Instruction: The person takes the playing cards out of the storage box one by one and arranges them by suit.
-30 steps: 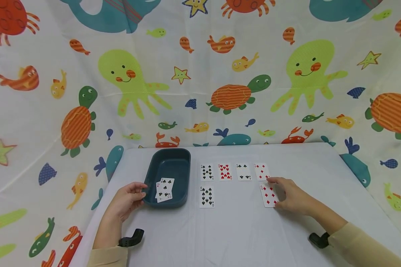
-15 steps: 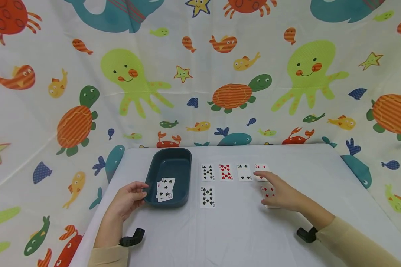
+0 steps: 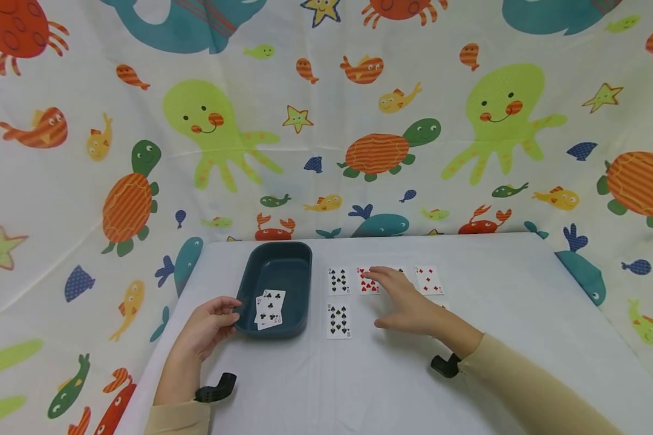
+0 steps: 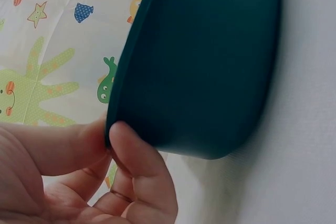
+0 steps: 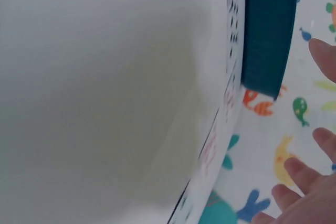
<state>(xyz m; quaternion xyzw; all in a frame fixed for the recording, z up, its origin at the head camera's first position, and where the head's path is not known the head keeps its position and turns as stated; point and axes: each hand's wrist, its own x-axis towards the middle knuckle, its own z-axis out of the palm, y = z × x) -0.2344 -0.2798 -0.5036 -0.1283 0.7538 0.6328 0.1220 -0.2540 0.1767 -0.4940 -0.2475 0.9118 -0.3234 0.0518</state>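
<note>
My left hand [image 3: 209,329] pinches the near-left rim of a dark teal tray [image 3: 280,269]. In the left wrist view the thumb and curled fingers [image 4: 142,161] hold that rim from both sides. A few overlapping playing cards, a club card [image 3: 271,308] on top, lie inside the tray. With fingers spread and nothing between them, my right hand [image 3: 408,305] hovers above the laid-out cards. In the upper row are a spade card [image 3: 339,281], a heart card [image 3: 367,284] partly under the fingers, a mostly hidden club card, and a diamond card [image 3: 428,281].
Below the upper row lies another spade card [image 3: 338,321]. A lower diamond card is nearly all hidden behind the right wrist. A white cloth [image 3: 315,386] covers the table. Behind it hangs a curtain [image 3: 326,133] printed with sea animals.
My right hand has let go of the lower diamond card and moved left over the middle of the upper row. My left hand and the tray have stayed in place.
</note>
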